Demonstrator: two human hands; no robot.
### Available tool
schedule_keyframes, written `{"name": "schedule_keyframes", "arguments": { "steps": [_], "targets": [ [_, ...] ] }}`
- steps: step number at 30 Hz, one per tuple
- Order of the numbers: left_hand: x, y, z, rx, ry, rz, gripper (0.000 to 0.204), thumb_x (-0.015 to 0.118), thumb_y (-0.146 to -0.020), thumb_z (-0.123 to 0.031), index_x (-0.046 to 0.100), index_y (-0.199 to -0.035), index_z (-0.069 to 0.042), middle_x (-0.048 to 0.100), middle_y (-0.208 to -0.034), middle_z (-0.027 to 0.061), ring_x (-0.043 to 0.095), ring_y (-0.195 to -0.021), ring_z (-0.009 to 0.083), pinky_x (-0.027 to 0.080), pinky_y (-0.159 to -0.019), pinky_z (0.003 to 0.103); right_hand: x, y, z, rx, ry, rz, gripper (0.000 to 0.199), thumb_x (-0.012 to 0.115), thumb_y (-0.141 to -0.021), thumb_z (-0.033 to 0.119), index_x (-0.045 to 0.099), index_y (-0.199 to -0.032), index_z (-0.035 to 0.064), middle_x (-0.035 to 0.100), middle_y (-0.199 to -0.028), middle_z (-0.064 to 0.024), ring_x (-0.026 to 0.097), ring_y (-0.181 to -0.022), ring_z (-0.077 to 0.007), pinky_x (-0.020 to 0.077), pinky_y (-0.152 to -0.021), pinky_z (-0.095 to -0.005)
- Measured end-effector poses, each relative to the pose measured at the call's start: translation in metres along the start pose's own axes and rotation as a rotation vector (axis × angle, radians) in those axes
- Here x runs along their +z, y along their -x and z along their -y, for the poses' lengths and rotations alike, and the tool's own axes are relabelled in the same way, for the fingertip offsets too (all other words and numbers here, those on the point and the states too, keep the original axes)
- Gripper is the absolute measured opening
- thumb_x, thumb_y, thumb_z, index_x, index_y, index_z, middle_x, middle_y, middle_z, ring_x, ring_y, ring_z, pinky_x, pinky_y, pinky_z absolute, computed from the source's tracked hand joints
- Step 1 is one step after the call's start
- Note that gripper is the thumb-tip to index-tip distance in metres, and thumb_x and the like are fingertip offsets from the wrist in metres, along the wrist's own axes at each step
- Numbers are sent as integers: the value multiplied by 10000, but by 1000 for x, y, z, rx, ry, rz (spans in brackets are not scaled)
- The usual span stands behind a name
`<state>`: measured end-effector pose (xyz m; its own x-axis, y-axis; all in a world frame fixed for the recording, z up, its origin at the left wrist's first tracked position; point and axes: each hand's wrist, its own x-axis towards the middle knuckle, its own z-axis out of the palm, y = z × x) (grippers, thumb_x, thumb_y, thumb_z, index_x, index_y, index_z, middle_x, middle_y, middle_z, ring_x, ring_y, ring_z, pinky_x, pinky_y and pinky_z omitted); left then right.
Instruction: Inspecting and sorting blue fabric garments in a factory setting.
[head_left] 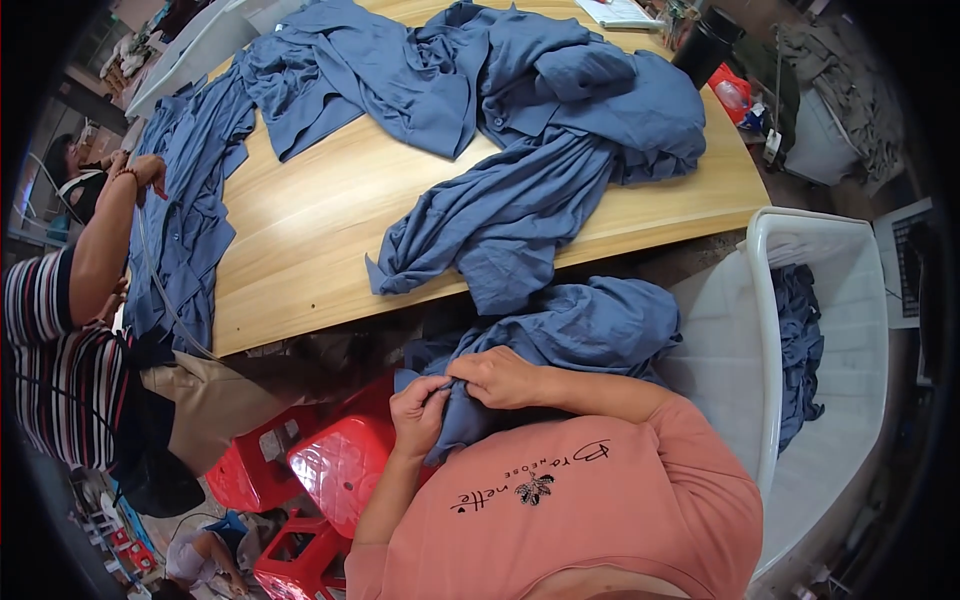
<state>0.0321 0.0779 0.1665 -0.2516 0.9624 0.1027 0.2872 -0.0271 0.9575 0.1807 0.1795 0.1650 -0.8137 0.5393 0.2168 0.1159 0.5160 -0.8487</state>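
Both hands pinch a crumpled blue cloth garment point(570, 330) near the person's chest: the left hand point(418, 408) and right hand point(498, 378) touching, fingers curled tight on its fabric.

I see slate-blue garments point(520, 200) on the pale wood-grain table point(320, 230), glossy red stools point(335, 470) near left, a white bin point(770, 340) right.
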Motion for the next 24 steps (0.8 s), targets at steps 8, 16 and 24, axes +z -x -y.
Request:
{"name": "schedule_keyframes", "arguments": {
  "steps": [8,16,24],
  "targets": [
    [13,0,0,238,-360,-146,164,563,-721,92,611,-849,1,617,-747,133,613,-635,235,484,-567,283,14,4,-2,-100,192,-133,100,545,-654,114,463,-670,59,528,-603,-99,542,-532,-298,410,-442,-411],
    [10,10,-2,238,-451,-200,175,545,-737,94,605,-859,-15,592,-734,125,595,-660,238,468,-592,295,9,-1,7,-16,177,-101,174,585,-672,148,506,-798,59,554,-748,-116,569,-670,-306,451,-541,-397],
    [-164,88,76,-374,-367,-503,94,552,-778,14,600,-858,0,599,-784,55,551,-717,124,456,-679,255,-85,50,-32,204,609,142,561,656,-678,420,528,-1076,47,534,-1047,-124,484,-1001,-283,356,-837,-399]
  ]
}}
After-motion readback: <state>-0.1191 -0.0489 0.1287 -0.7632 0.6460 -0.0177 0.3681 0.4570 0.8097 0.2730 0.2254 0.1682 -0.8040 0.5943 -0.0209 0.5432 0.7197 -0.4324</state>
